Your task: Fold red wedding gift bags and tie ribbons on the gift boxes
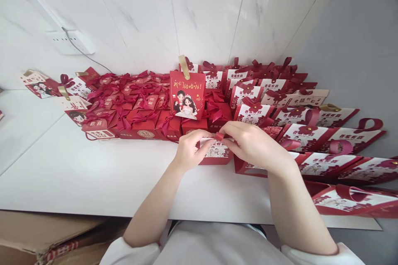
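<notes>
A red-and-white gift box (214, 160) is positioned upright at the front of the stock on the white bench (102, 178), directly ahead of the wearer. Its red ribbon loop (219, 136) is pinched from both sides: the left grip (192, 147) is closed on the loop's left side, and the right grip (250, 140) is closed on its right side. Behind and to the left, ribbon-tied red boxes (144, 119) are packed in rows; above them, a red box printed with a bridal couple (194, 84) is seen, fitted with a gold strap (184, 66). To the right, matching loop-handled boxes (320, 165) are ranked in depth. The stock is backed by a marble-patterned wall (205, 12), on which a socket panel (70, 42) is mounted. A cardboard carton (43, 230) is located below the bench, at left.
</notes>
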`<state>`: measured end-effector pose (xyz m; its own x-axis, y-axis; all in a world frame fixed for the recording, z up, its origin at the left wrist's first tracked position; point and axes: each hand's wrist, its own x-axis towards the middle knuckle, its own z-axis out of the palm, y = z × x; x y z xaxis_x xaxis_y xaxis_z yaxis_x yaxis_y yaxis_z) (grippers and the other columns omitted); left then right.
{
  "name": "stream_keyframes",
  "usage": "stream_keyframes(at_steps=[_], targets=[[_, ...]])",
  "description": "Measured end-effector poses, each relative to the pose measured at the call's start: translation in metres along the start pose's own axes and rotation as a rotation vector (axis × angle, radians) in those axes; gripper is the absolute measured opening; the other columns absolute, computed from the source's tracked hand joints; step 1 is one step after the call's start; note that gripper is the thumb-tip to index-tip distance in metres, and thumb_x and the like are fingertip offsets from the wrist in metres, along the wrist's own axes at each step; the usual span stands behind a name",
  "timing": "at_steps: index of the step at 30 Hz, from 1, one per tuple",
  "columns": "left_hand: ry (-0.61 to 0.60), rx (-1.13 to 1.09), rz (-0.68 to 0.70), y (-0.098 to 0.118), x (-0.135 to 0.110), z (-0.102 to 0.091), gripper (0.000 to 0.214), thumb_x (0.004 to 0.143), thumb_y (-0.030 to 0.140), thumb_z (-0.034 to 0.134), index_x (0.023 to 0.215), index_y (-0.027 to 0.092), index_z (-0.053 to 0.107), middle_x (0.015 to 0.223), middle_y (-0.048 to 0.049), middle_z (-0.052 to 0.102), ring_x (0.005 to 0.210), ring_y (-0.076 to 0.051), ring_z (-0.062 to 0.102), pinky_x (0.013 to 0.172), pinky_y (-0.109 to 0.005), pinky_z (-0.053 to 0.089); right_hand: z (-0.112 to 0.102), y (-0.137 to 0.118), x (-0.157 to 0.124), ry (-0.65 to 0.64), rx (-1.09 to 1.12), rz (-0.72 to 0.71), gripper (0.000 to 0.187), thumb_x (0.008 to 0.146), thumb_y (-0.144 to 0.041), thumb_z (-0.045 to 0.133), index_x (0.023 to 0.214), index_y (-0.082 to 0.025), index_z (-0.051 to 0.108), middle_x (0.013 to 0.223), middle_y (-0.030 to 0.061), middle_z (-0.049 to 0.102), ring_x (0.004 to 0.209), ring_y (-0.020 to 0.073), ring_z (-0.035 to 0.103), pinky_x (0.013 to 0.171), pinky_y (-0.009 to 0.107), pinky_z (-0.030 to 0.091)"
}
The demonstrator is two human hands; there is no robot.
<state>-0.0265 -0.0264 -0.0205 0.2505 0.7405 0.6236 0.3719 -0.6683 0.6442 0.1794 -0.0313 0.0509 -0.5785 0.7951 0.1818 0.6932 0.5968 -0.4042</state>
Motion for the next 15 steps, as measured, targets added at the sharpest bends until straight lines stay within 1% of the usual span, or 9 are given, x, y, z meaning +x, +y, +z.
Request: stream_keyframes(at_steps=[3,6,12,15], targets=[[-0.040,0.015,0.064,-0.003,0.000,-0.003,0.009,0.093,0.025,0.065,0.094,0.018,0.071,0.088,-0.0054,0.078,0.078,-0.017,0.073,0.068,-0.027,0.057,-0.001,0.000,0.001,-0.035,-0.030,-0.072,0.020,0.103,-0.021,0.045,0.094,-0.017,0.062,0.088,0.0072,0.065,0.075,0.0198,0.058,0.069,0.032,0.044],[-0.094,0.007,0.083,-0.007,0.002,-0.007,0.010,0.094,0.026,0.064,0.094,0.019,0.070,0.087,-0.0058,0.077,0.078,-0.017,0.073,0.065,-0.026,0.056,-0.001,0.000,0.002,-0.045,-0.029,-0.109,0.020,0.103,-0.019,0.043,0.095,-0.017,0.062,0.091,0.0085,0.066,0.077,0.0201,0.059,0.069,0.032,0.045],[-0.146,-0.012,0.056,-0.010,0.002,-0.011,0.011,0.096,0.025,0.061,0.096,0.018,0.069,0.089,-0.0063,0.076,0.081,-0.017,0.073,0.068,-0.026,0.055,0.000,-0.002,0.001,-0.068,0.007,-0.064,0.019,0.103,-0.021,0.045,0.095,-0.018,0.061,0.090,0.0071,0.064,0.077,0.0198,0.060,0.069,0.032,0.046],[-0.149,-0.001,0.051,-0.009,0.001,-0.011,0.012,0.097,0.024,0.059,0.097,0.018,0.069,0.090,-0.0057,0.076,0.081,-0.017,0.072,0.069,-0.025,0.055,0.001,-0.003,0.000,-0.064,0.017,-0.045,0.019,0.103,-0.017,0.042,0.098,-0.017,0.061,0.092,0.0079,0.065,0.078,0.0201,0.061,0.071,0.033,0.047]])
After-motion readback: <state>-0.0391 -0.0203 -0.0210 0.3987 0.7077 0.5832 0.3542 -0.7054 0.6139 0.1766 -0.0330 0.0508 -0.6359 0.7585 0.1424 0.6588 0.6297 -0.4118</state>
